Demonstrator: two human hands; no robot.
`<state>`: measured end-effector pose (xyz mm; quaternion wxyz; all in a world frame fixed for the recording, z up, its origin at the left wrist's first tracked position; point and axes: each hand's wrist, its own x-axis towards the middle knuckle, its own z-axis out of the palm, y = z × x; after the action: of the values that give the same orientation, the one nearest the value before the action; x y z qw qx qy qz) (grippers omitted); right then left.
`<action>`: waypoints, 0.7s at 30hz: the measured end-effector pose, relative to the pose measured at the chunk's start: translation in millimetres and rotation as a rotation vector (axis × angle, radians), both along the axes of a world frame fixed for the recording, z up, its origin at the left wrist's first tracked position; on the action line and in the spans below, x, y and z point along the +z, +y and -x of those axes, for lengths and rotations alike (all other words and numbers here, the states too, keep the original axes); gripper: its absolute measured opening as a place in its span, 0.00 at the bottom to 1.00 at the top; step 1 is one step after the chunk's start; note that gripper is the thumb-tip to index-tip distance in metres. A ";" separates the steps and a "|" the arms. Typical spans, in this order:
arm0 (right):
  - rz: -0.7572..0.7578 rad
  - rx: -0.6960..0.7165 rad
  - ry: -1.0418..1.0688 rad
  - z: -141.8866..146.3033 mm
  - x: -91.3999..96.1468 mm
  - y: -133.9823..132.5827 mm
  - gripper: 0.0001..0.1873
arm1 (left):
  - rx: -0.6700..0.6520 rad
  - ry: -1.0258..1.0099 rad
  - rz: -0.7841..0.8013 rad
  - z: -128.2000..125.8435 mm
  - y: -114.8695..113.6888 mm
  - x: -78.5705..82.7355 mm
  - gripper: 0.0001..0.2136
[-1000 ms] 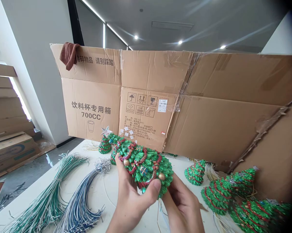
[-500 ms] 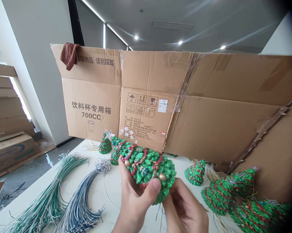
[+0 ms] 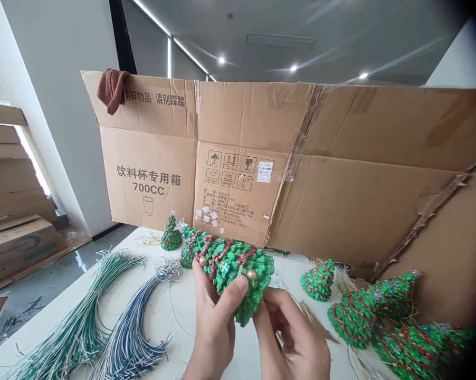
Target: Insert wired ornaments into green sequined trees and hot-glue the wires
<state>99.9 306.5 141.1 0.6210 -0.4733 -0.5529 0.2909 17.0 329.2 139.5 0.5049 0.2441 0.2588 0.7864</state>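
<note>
My left hand (image 3: 215,323) grips a glittery green Christmas tree ornament (image 3: 232,269) trimmed with red garland, gold balls and a small gift; it lies tilted, top pointing left and away. The thumb presses on its side. My right hand (image 3: 291,338) is at the tree's base, fingers curled and pinching at its underside, where thin pale wires (image 3: 291,303) stick out. Both hands hover over a white table (image 3: 170,311).
A large opened cardboard box (image 3: 238,158) stands like a wall behind, a brown cloth (image 3: 112,88) on its corner. Bundles of green-white wires (image 3: 77,327) and blue-white wires (image 3: 133,330) lie left. Several more small trees stand at back (image 3: 171,233) and right (image 3: 359,311).
The tree has shifted slightly left and down in my hands. My right hand's fingers have moved up against the tree's base and closed in a pinch.
</note>
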 end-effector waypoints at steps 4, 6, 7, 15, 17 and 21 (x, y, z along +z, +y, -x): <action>0.005 0.045 0.029 -2.7 1.4 0.9 0.13 | -0.090 -0.107 0.025 0.9 -2.8 6.9 0.41; 0.007 0.056 0.007 -4.9 1.5 1.4 0.12 | -0.103 -0.153 0.058 2.1 -4.1 8.1 0.39; 0.009 0.063 -0.005 -5.7 1.6 1.6 0.12 | -0.102 -0.168 0.069 3.2 -4.3 7.9 0.39; -0.110 0.062 -0.044 -0.6 2.7 0.8 0.10 | -0.084 -0.121 0.070 14.3 -4.3 13.4 0.40; -0.182 0.018 -0.036 2.0 1.9 -2.5 0.07 | -0.066 -0.118 0.085 17.8 -4.5 16.5 0.39; -0.344 -0.147 0.001 4.7 3.8 -13.4 0.06 | 0.009 -0.135 0.136 28.1 -2.8 14.9 0.36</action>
<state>95.2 293.1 145.0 0.7126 -0.3993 -0.5580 0.1460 -11.1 326.3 154.4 0.5332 0.1546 0.2778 0.7840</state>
